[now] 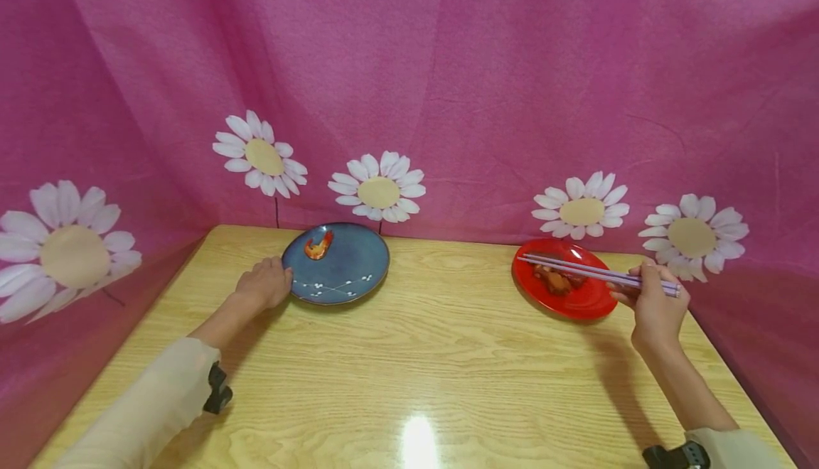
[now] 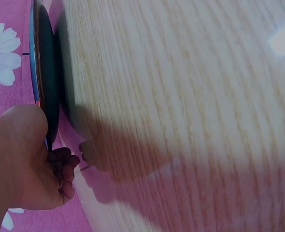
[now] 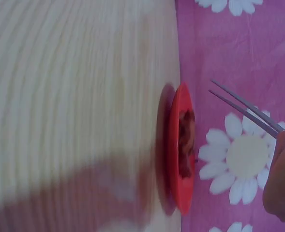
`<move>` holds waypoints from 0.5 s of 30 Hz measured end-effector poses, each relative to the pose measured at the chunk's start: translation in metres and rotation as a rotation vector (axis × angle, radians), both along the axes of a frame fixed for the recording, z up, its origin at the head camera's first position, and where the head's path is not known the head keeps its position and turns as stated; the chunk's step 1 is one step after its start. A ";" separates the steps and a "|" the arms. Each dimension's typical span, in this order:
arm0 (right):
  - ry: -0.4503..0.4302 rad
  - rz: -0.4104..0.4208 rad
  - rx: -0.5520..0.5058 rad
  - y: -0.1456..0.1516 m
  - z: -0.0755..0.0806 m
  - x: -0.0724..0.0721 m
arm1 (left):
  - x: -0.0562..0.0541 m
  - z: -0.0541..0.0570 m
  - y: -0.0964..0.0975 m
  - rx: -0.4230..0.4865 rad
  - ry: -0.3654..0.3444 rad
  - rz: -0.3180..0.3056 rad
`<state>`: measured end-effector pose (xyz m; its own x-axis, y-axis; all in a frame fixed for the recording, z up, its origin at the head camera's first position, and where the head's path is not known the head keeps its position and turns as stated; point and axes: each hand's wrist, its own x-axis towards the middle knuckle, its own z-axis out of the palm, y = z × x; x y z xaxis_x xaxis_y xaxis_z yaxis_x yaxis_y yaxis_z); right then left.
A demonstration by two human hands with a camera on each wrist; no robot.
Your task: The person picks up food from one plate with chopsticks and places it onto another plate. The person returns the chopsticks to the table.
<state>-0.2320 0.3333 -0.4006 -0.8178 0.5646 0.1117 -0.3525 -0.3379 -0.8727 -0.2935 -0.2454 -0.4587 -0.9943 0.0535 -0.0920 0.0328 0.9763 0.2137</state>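
Note:
At the left, my left hand (image 1: 265, 283) grips the rim of a dark blue plate (image 1: 342, 270). In the left wrist view its fingers (image 2: 67, 166) curl below the plate's edge (image 2: 49, 82). One orange shrimp (image 1: 318, 245) lies on the upper left of this plate. My right hand (image 1: 659, 303) holds a pair of light purple chopsticks (image 1: 595, 272) over a red plate (image 1: 591, 305). Brown and reddish food pieces (image 1: 557, 281) lie on the red plate. In the right wrist view the chopsticks (image 3: 246, 108) are slightly apart at their tips, above the food, with nothing between them.
Both plates are near the far edge of a pale wood-grain table (image 1: 409, 355). A pink cloth (image 1: 448, 99) with large white daisies hangs behind and along the sides. Dark wrist straps (image 1: 219, 389) are on both arms.

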 end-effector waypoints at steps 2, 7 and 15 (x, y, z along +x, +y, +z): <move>-0.008 0.029 0.012 -0.009 0.002 -0.003 | 0.001 0.000 0.000 0.002 -0.002 -0.001; -0.024 0.103 0.073 -0.037 0.007 -0.010 | 0.001 0.000 0.000 0.003 -0.005 -0.001; -0.060 0.236 0.120 -0.078 0.015 -0.019 | -0.001 -0.003 -0.002 0.005 0.002 0.005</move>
